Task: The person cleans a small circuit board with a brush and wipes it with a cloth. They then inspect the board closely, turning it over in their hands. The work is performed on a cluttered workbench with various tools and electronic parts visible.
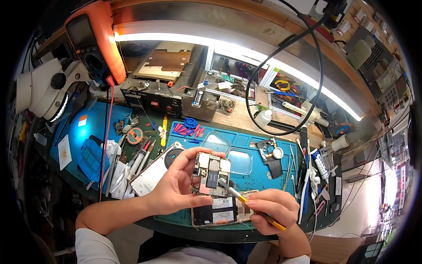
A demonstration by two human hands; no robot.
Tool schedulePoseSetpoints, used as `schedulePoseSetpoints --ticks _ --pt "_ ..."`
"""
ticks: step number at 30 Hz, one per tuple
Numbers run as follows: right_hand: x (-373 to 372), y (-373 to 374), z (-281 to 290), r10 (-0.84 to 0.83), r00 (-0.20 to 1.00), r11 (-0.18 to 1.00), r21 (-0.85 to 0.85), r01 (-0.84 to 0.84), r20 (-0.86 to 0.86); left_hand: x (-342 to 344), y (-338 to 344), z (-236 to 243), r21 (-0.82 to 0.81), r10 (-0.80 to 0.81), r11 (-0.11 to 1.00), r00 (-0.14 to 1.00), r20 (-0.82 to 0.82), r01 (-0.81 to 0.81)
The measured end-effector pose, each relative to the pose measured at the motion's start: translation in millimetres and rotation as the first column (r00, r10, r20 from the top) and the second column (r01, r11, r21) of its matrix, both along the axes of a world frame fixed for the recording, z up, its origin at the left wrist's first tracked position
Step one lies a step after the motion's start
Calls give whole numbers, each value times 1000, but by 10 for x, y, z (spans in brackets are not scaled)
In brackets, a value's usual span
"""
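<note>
My left hand [178, 185] grips a small phone circuit board [211, 171] upright above the mat, thumb along its lower edge and fingers behind it. My right hand [274, 209] holds a thin tool with a gold handle and silver shaft [242, 198], whose dark tip touches the board's right part. Below the board lies an opened phone housing with black battery [223, 207]. A white phone part with a dark round piece [154, 174] rests to the left of my left hand, and two clear plastic trays [240, 162] sit behind the board.
A microscope [41, 86] and orange multimeter [103, 59] stand at the left. A power unit [149, 101], small white bottle [263, 119] and looped black cable line the back. Several tools and a white tube [320, 165] crowd the mat's right; loose phone parts [270, 158] lie nearby.
</note>
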State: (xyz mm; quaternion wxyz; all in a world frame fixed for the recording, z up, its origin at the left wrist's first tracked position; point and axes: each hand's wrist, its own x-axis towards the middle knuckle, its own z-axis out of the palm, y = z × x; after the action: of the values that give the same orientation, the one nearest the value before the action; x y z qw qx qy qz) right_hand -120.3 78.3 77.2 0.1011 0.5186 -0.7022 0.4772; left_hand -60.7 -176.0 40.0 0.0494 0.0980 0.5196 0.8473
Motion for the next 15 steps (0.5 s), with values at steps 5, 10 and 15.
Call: schedulePoseSetpoints --ticks 5,10,15 --pt "5 28 -47 -1 1000 1000 -11 2 22 2 5 9 13 -4 1000 1000 -16 4" --pt "5 7 -25 30 1000 999 16 -30 5 2 9 -6 5 23 1000 1000 -3 -23" --pt "6 11 -28 10 1000 1000 9 -10 7 -4 7 -17 3 27 1000 1000 -13 -27"
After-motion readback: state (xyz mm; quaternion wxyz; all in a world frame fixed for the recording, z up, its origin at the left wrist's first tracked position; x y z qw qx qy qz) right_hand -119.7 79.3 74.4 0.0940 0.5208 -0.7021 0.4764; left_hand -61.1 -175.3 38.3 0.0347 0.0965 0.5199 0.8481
